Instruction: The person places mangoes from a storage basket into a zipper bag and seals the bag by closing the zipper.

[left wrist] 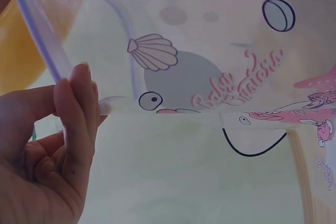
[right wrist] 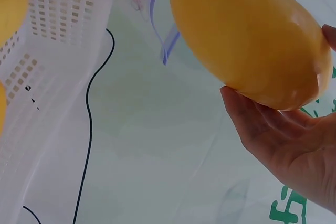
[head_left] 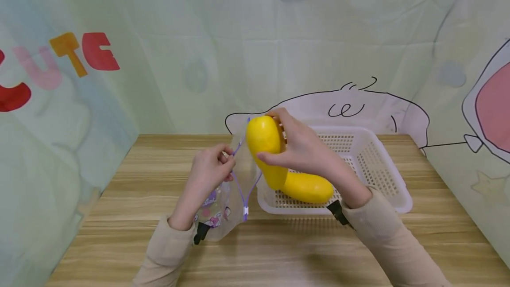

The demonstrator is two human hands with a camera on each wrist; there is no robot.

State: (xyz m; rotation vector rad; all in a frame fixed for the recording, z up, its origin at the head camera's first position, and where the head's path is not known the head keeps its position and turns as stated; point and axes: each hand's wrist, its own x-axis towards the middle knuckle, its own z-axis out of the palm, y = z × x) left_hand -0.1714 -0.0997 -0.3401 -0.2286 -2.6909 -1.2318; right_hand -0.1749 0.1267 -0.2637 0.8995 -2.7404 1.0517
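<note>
My right hand point(head_left: 300, 145) grips a smooth yellow mango point(head_left: 264, 136), thumb and fingers on either side, above the basket's left end. It hangs by the mouth of a clear zip bag point(head_left: 227, 220) with a purple zip and a white slider point(head_left: 245, 210). With thumb and fingers my left hand point(head_left: 211, 167) pinches the bag's edge, and the mouth gapes toward the mango. Cartoon prints, including a shell point(left wrist: 153, 52), show on the bag in the left wrist view. Another yellow mango point(head_left: 308, 188) lies in the white basket point(head_left: 382, 167).
The perforated basket stands on a wood-grain table point(head_left: 159, 180), right of the bag. Yellow fruit point(right wrist: 11, 6) shows at the left edge of the right wrist view. Behind the table hangs a printed cloth point(head_left: 179, 56) with cartoon drawings and letters.
</note>
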